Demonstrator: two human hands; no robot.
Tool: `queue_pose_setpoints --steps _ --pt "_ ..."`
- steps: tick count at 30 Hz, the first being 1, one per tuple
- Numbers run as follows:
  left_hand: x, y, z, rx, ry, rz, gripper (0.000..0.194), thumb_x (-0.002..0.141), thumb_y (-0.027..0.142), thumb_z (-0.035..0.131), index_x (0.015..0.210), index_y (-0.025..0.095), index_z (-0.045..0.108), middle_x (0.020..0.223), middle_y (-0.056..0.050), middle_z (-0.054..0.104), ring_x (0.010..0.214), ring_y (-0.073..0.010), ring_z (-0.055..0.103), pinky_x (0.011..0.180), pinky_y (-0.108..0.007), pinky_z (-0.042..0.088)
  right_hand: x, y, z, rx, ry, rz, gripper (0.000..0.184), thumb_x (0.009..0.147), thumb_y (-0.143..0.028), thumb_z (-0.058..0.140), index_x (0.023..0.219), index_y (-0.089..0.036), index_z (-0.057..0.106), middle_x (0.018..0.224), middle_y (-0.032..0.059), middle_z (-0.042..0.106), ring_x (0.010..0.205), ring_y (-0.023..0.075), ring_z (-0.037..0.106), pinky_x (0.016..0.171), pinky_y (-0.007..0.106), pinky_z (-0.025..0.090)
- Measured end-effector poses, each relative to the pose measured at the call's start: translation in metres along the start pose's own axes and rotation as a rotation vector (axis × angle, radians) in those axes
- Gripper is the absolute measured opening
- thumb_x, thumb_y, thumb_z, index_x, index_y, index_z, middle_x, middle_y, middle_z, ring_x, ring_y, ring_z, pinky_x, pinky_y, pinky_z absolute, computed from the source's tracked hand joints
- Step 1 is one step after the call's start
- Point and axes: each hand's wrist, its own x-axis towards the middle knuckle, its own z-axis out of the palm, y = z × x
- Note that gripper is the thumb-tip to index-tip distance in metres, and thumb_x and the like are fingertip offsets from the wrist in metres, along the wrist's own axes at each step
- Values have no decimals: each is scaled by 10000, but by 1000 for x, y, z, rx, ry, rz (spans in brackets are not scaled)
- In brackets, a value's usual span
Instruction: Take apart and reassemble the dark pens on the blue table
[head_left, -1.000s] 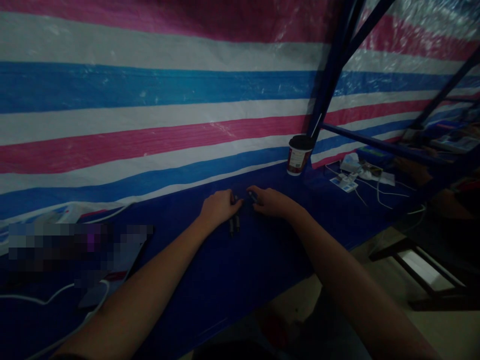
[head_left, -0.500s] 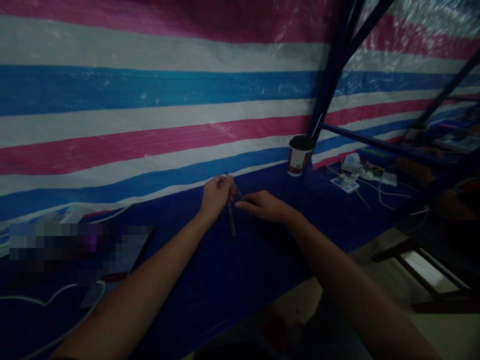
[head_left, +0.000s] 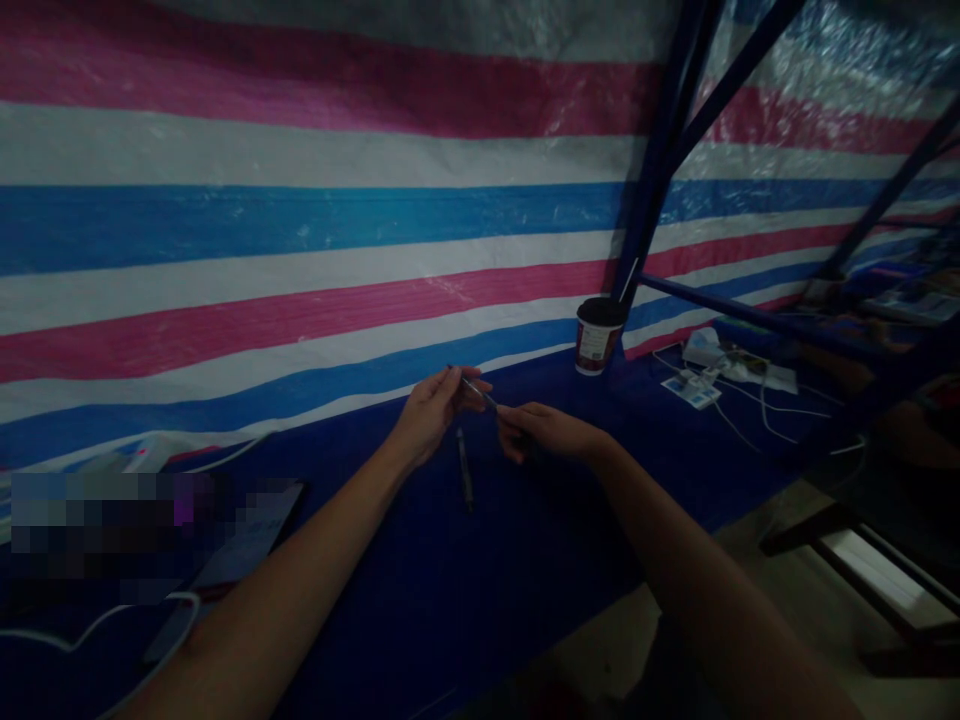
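Note:
A slim pen [head_left: 479, 393] is held slantwise between my two hands, above the blue tabletop [head_left: 420, 560]. My left hand [head_left: 439, 405] pinches its upper left end between thumb and fingers. The lower right end sits in the closed fingers of my right hand [head_left: 541, 430]. A second, dark pen [head_left: 466, 470] lies on the table just below my hands, pointing towards me. The dim light hides the finer parts of the held pen.
A lidded paper cup [head_left: 598, 336] with a straw stands by the blue metal post [head_left: 649, 210]. White cables and a power strip [head_left: 705, 375] lie to the right. At left are a tablet-like flat object [head_left: 251, 535] and a white cord. Striped sheeting [head_left: 300, 225] hangs behind.
My right hand has closed on the pen's lower end, and the held pen now slants more flatly. My hands have moved slightly apart. The view has tilted up a little.

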Motion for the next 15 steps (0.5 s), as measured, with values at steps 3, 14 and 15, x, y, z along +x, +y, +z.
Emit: queue_pose_setpoints --steps 3,14,15 --pt "0 -1 2 22 57 20 416 799 538 784 922 149 702 873 -89 788 700 -165 715 751 -319 580 0 -1 0 -75 66 -15 549 1038 -578 318 659 -214 478 585 -16 509 556 130 438 618 288 367" --pt "1 0 -8 370 0 160 564 917 640 588 1153 133 661 1040 -154 768 857 -244 741 824 -430 591 1 1 -2 160 97 -53 549 959 -677 438 635 -241 356 555 -74 320 507 102 287 531 276 266" --pt "-1 0 -10 535 7 270 579 929 630 581 1244 146 627 1148 -168 741 954 -271 729 862 -460 580 -1 1 -3 241 69 -44 545 957 -670 459 639 -243 346 544 -81 305 496 99 275 515 271 249"
